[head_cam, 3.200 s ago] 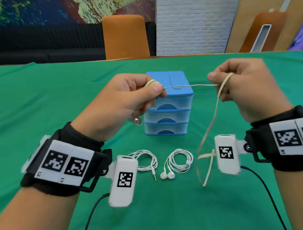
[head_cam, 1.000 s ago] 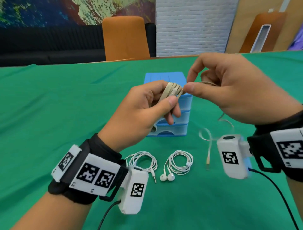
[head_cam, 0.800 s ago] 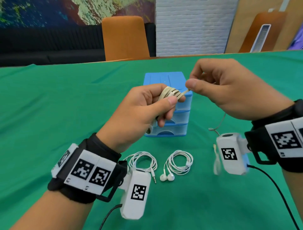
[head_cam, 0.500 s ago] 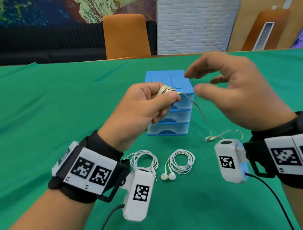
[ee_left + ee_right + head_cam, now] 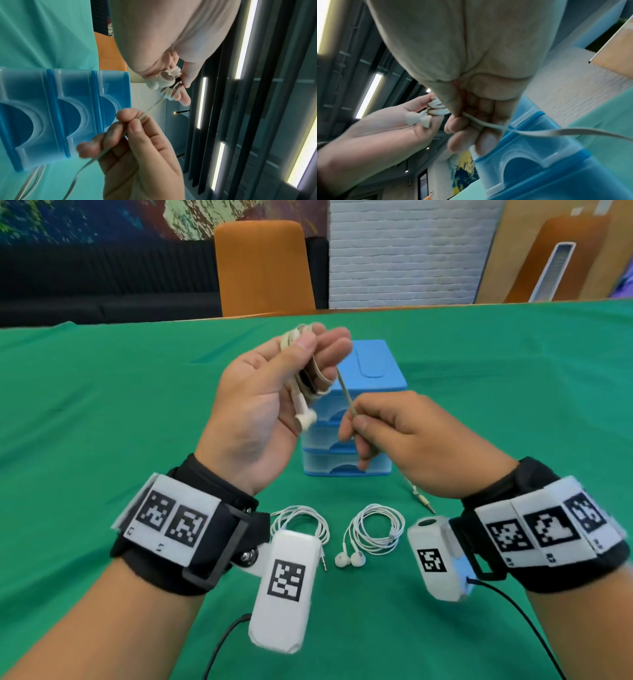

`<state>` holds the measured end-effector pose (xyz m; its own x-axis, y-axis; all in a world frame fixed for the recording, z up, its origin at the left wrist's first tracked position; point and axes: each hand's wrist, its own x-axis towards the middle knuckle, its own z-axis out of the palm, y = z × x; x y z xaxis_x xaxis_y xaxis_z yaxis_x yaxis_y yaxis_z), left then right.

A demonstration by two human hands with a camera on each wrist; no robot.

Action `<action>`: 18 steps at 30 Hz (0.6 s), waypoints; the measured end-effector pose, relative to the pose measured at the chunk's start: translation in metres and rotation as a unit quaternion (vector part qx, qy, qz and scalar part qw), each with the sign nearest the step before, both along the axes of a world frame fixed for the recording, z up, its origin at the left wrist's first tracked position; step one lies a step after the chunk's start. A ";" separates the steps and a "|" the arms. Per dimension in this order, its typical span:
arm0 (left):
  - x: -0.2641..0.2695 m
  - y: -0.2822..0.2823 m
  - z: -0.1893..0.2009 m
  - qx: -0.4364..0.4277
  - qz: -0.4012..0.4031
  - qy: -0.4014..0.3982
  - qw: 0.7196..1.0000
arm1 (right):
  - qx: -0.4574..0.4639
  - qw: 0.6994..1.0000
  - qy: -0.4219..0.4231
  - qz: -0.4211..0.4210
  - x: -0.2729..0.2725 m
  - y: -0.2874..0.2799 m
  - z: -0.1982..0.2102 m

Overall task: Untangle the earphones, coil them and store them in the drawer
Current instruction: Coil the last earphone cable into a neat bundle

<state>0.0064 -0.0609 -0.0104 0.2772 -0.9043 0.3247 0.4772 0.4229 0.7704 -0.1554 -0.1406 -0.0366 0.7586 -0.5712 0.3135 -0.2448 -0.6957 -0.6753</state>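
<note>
My left hand (image 5: 274, 392) is raised palm up in front of the blue drawer unit (image 5: 356, 412), with beige flat-cable earphones (image 5: 308, 378) wound in loops round its fingers and held by the thumb. The two earbuds (image 5: 164, 79) hang against the palm. My right hand (image 5: 394, 436) pinches the loose cable (image 5: 344, 390) just below the coil and pulls it taut. The cable's tail runs under that hand to the plug (image 5: 424, 503) lying on the cloth. The unit's three drawers are closed.
Two coiled white earphones lie on the green tablecloth (image 5: 102, 422) near me: one coil (image 5: 301, 523) partly behind my left wrist camera, the other coil (image 5: 373, 530) to its right. An orange chair (image 5: 263, 268) stands beyond the table's far edge.
My left hand has turned palm up and risen with the coil. My right hand, open half a second ago, has dropped below the coil and taken hold of the loose cable again.
</note>
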 end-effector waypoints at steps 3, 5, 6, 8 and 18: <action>0.002 -0.002 -0.001 -0.015 0.042 0.014 0.999 | 0.065 0.997 0.013 0.038 0.004 0.009 0.002; 0.002 -0.003 -0.003 -0.023 0.080 -0.017 0.996 | 0.087 0.993 0.033 0.068 0.004 0.016 0.005; 0.001 -0.004 -0.004 -0.029 0.103 -0.047 0.993 | 0.097 0.991 0.041 0.084 0.004 0.020 0.008; -0.001 -0.004 -0.006 -0.040 0.143 -0.132 0.980 | 0.125 0.985 0.044 0.115 0.003 0.026 0.014; -0.013 0.001 -0.014 -0.065 0.124 -0.453 0.880 | 0.175 0.975 -0.130 0.049 -0.024 0.009 0.046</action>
